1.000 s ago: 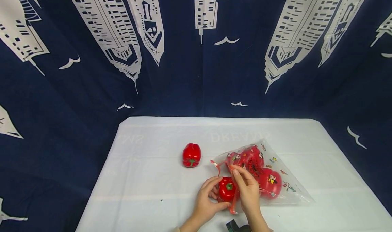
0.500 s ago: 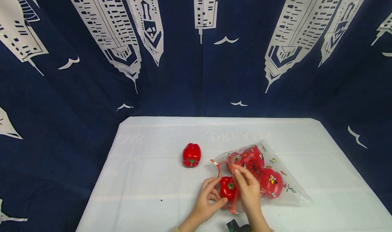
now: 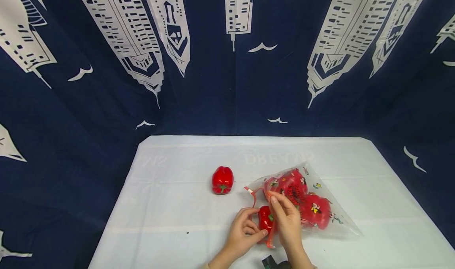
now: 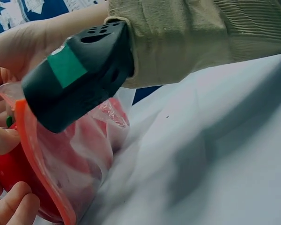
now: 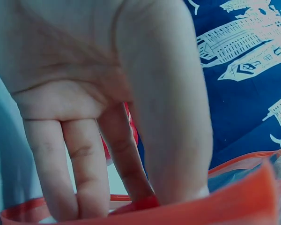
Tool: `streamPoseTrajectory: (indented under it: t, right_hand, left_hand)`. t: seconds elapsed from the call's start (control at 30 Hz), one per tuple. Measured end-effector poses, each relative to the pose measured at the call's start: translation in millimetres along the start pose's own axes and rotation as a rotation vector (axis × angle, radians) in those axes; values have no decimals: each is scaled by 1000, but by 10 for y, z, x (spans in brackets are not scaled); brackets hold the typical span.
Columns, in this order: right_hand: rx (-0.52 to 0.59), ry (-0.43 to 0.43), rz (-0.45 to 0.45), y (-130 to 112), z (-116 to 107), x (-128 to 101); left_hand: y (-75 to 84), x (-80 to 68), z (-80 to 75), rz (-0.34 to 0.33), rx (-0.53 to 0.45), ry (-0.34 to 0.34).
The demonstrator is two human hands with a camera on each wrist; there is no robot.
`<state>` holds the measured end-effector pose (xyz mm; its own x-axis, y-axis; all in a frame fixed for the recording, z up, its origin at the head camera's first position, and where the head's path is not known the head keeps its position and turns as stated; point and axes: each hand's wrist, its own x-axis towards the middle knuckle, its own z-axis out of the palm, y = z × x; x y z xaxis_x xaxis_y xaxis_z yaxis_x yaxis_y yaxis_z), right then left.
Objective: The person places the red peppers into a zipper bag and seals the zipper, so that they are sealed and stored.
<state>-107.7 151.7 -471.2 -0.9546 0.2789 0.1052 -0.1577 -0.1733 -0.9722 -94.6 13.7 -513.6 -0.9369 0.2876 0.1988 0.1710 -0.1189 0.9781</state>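
- I count four red peppers: one at the mouth of the bag in my left grip (image 3: pixel 245 231), two inside the bag beyond my right grip (image 3: pixel 286 221), and a loose pepper (image 3: pixel 222 179) on the counter well away to the far left of both.
- My left grip curls round the near pepper (image 3: pixel 264 218), fingers wrapped on its side; it is glossy red with a green stem.
- My right grip pinches the orange rim (image 3: pixel 271 234) of the one clear bag (image 3: pixel 320 205), holding its mouth just beside that pepper.
- The bag is see-through plastic printed with small cartoon figures, lying flat.
- The counter (image 3: pixel 170 205) wears a white cloth; behind it hangs a navy curtain (image 3: pixel 213 83) with white towers and birds.
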Motion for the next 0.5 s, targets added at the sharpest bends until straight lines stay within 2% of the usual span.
streamPoseTrajectory:
  t: [0.27, 0.33, 0.4, 0.5]
  right_hand:
    - [45, -8, -16, 3, -5, 13]
    - [45, -13, -18, 5, -9, 12]
    - [39, -14, -19, 5, -10, 12]
    - [30, -11, -14, 7, -19, 3]
  left_hand:
    - [98, 4, -6, -16, -11, -37]
    - [120, 11, -49, -2, 18, -14]
    - [148, 37, -110, 61, 91, 72]
    - [193, 118, -215, 214, 255, 322]
